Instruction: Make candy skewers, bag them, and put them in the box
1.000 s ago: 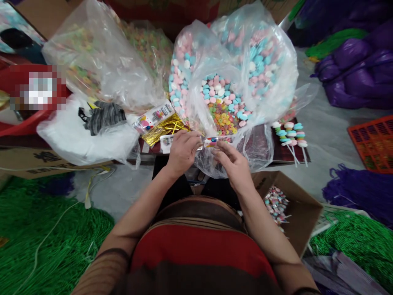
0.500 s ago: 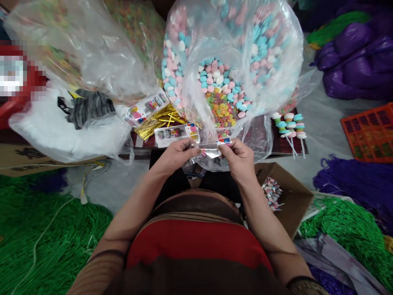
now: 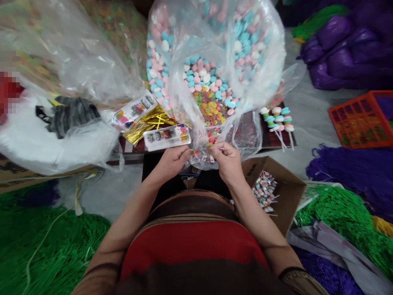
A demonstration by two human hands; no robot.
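Just past the table's front edge, my left hand (image 3: 172, 164) and my right hand (image 3: 227, 163) are close together, thumbs and fingers pinched. Between them is a small clear printed plastic bag (image 3: 197, 154), hard to make out against the large plastic behind it. Left of the hands lies a stack of printed clear bags (image 3: 167, 138), with another stack (image 3: 135, 110) behind it and gold twist ties (image 3: 150, 123) between. Beyond my hands, a large open plastic bag holds pink, blue and white marshmallows (image 3: 199, 76) and ring gummies (image 3: 211, 108).
Several marshmallow candy skewers (image 3: 278, 119) lie at the table's right end. Below stands a cardboard box (image 3: 287, 196) with wrapped candy skewers (image 3: 264, 188). An orange crate (image 3: 353, 123) and green strands (image 3: 337, 217) are to the right. A white cord (image 3: 50, 229) crosses the floor at left.
The bag stretched flat between my hands has tilted and shows less. My right fingers have shifted along it. The whole view has moved, so the table things sit further left.
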